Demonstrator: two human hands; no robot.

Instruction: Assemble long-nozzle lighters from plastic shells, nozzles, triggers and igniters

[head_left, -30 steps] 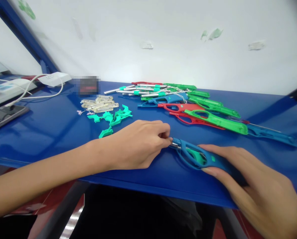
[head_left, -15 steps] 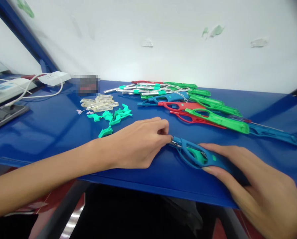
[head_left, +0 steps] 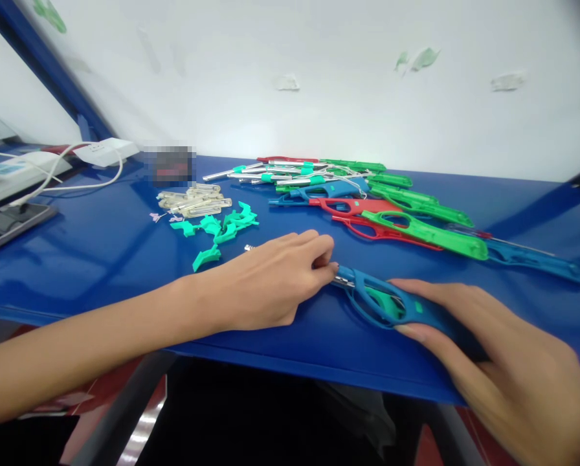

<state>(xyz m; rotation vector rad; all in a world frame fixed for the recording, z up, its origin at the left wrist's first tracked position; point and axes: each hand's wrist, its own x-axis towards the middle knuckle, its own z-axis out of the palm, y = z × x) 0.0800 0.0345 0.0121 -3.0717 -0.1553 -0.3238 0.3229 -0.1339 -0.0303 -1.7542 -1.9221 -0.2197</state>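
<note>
A blue lighter body [head_left: 421,310] lies at a slant near the table's front edge, with a green part visible through its oval opening. My right hand [head_left: 508,356] is wrapped round its wide end, thumb on the near side. At its narrow end, my left hand [head_left: 290,278] is closed on a metal tube [head_left: 343,281] that sits in the blue tip. Most of the tube is hidden behind the left hand; a small metal end [head_left: 249,247] shows beyond the knuckles.
Turquoise pieces [head_left: 211,226] and clear plastic parts [head_left: 197,200] lie left of centre. Behind are metal tubes [head_left: 265,176], with green [head_left: 430,236], red [head_left: 391,236] and blue shells to the right. A power strip and white cable [head_left: 120,169] are at the left.
A small metal end has come into view behind my left hand, whose knuckles have shifted slightly. My right hand and the blue body have stayed in place.
</note>
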